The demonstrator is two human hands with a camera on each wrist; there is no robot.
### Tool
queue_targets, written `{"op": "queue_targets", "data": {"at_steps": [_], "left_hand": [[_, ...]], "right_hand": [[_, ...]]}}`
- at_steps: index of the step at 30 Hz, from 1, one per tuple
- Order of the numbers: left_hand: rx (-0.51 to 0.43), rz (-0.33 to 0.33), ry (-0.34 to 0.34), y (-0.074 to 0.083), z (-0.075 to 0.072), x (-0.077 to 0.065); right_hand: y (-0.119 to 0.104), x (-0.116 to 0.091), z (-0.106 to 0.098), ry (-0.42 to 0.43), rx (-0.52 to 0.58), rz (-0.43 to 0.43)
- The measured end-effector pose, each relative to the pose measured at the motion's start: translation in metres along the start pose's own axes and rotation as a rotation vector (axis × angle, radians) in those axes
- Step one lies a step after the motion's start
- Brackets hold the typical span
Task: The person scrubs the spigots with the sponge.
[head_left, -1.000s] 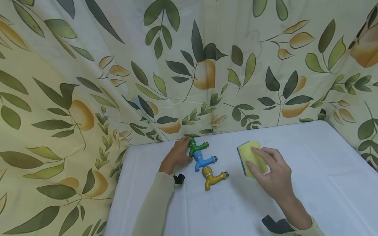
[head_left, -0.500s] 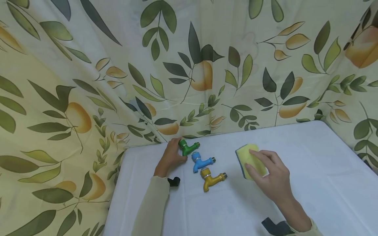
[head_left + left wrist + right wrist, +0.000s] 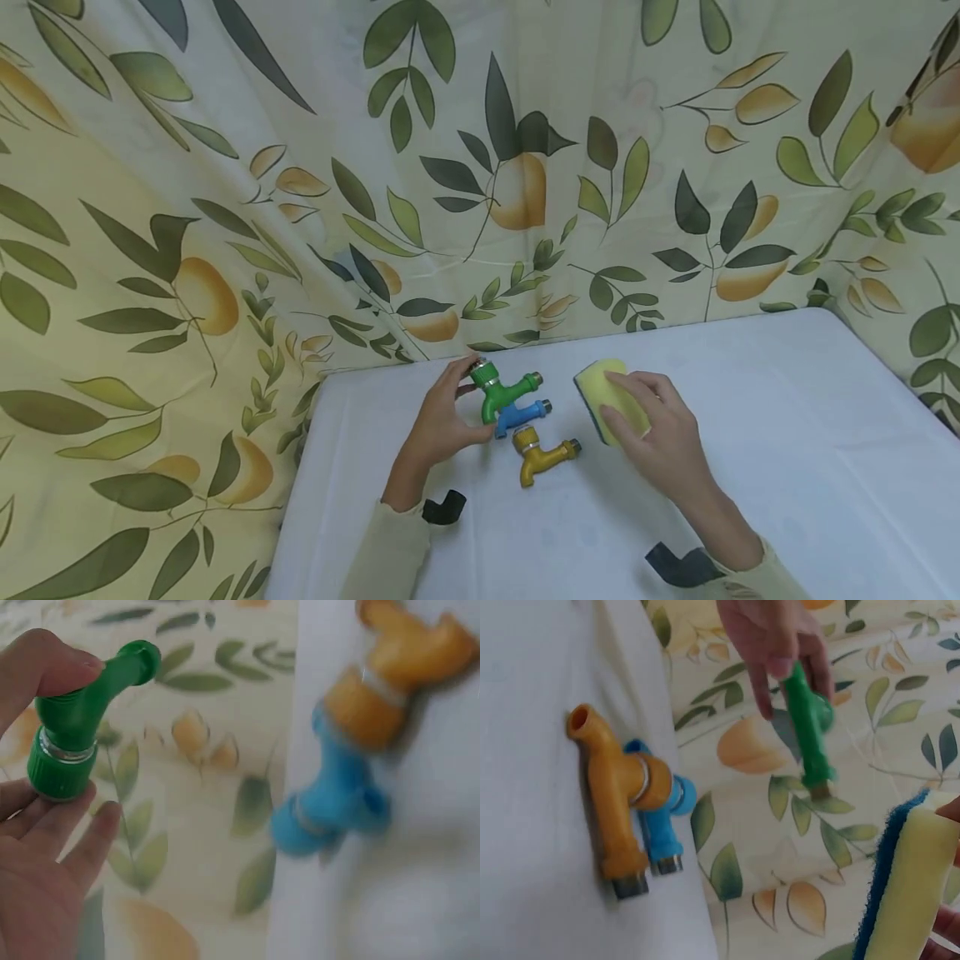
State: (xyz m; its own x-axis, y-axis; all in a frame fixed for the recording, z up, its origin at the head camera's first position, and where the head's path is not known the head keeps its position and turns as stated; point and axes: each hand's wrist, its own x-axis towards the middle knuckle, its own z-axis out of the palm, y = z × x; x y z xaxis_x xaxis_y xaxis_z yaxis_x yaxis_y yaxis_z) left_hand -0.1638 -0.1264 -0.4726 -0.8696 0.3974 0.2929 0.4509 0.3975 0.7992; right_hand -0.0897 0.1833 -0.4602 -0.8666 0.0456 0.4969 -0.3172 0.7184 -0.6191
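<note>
My left hand grips a green tap between thumb and fingers, raised off the table; the left wrist view shows the thumb on the body of the green tap and fingers at its ribbed cap. Partly behind it in the head view, a blue tap lies on the table. A yellow tap lies nearest me. To the right, my right hand pinches a yellow sponge above the table. Its dark blue scouring side shows on the sponge in the right wrist view.
A white cloth covers the table. Behind and to the left hangs a curtain printed with leaves and fruit. Black straps show at both wrists.
My left hand has lifted the green tap off the table's back part and brought it nearer, over the blue tap. The right hand with the sponge has shifted left, towards the taps.
</note>
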Motion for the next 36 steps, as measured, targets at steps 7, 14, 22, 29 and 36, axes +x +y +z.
{"op": "queue_targets", "data": {"at_steps": [7, 14, 22, 29, 36], "left_hand": [[-0.049, 0.081, 0.004, 0.032, 0.029, -0.007], [0.027, 0.131, 0.029, 0.041, 0.038, -0.01], [0.121, 0.208, 0.017, 0.048, 0.052, -0.008], [0.116, 0.237, 0.009, 0.058, 0.052, -0.008], [0.141, 0.276, 0.048, 0.067, 0.051, -0.008]], "right_hand": [[-0.022, 0.007, 0.021, -0.04, -0.004, -0.071], [-0.026, 0.006, 0.02, -0.006, -0.086, -0.25], [-0.036, 0.008, 0.016, -0.068, -0.047, -0.405], [-0.032, 0.016, 0.007, 0.02, -0.063, -0.338], [-0.035, 0.015, -0.002, 0.009, -0.017, -0.415]]}}
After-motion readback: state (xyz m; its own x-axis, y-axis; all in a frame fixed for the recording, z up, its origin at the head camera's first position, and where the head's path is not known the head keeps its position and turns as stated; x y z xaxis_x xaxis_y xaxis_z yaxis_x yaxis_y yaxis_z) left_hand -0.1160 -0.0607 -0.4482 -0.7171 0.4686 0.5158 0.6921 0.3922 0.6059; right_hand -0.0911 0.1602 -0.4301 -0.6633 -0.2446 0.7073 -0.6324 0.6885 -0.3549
